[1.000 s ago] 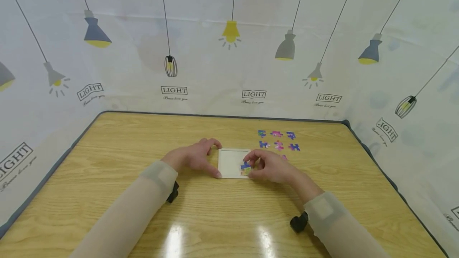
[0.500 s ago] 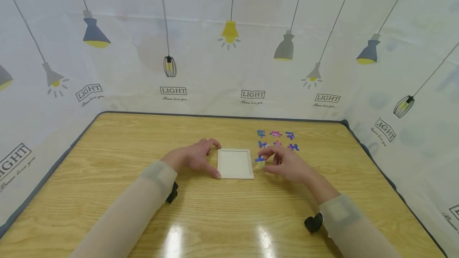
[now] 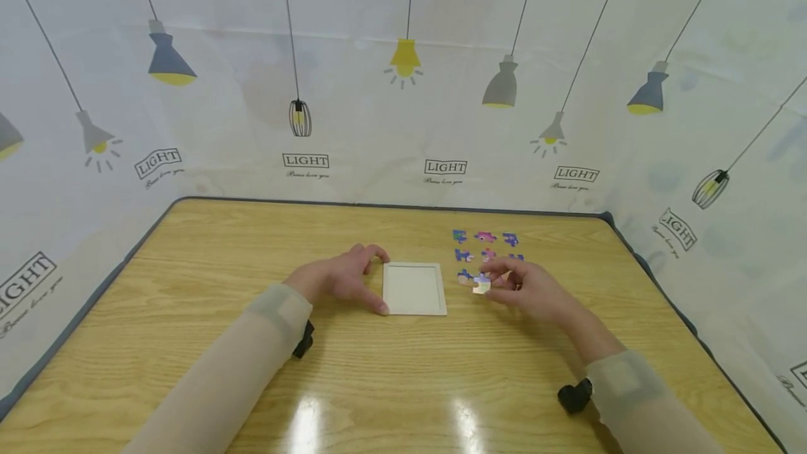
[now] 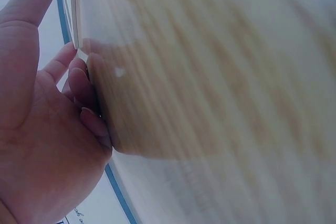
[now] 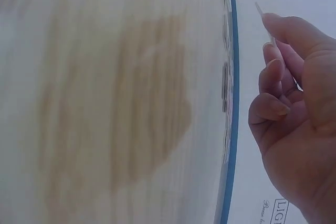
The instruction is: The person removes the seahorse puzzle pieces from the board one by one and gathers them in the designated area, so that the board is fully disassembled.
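Note:
A white square puzzle tray (image 3: 413, 289) lies flat on the table with a bare recess. My left hand (image 3: 348, 276) grips it by the left side, thumb at the near corner and index finger at the far one. In the left wrist view the tray (image 4: 73, 11) shows edge-on. Right of the tray, my right hand (image 3: 532, 291) pinches a jigsaw piece (image 3: 481, 284) with blue and pale yellow on it, above the table. The right wrist view shows that piece (image 5: 259, 10) as a thin sliver between thumb and fingers.
Several blue and pink jigsaw pieces (image 3: 485, 237) lie in rows behind the right hand, which partly hides some. The wooden table (image 3: 252, 230) has a dark edge, and a white wall sheet (image 3: 353, 90) printed with lamps stands behind it.
My right hand has moved right with the jigsaw piece, from over the tray to beside the loose pieces; the piece appears turned. The left hand stays on the tray.

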Available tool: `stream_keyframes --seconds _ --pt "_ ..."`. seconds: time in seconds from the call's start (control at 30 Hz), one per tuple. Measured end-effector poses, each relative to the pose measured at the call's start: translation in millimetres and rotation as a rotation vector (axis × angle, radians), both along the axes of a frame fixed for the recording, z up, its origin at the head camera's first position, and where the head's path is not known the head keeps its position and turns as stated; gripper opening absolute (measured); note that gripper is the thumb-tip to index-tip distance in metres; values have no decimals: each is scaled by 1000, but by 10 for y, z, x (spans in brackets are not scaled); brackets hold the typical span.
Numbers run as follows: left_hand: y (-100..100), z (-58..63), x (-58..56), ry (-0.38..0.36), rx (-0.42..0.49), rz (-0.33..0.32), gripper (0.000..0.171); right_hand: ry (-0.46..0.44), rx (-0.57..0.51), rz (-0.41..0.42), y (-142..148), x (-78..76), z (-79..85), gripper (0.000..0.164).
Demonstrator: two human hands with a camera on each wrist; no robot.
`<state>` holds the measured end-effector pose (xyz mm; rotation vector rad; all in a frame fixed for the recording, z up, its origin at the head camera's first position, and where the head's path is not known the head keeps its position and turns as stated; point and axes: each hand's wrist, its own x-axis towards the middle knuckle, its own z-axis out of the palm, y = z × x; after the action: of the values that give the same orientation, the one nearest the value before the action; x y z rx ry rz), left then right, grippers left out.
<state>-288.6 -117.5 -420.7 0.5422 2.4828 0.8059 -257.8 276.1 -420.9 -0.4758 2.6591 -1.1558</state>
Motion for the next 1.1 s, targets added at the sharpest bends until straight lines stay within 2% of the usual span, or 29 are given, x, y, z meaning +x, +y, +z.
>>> stream_keyframes --seconds 0.5,0.77,1.1 --pt "-10 -14 -14 2 -5 0 95 -10 36 -87 359 -35 -13 48" --pt "-6 -21 -17 3 -2 2 95 -24 115 -133 585 -97 -63 46" --pt "-1 -24 -12 11 -4 -1 95 -8 203 -111 772 -150 -112 48"
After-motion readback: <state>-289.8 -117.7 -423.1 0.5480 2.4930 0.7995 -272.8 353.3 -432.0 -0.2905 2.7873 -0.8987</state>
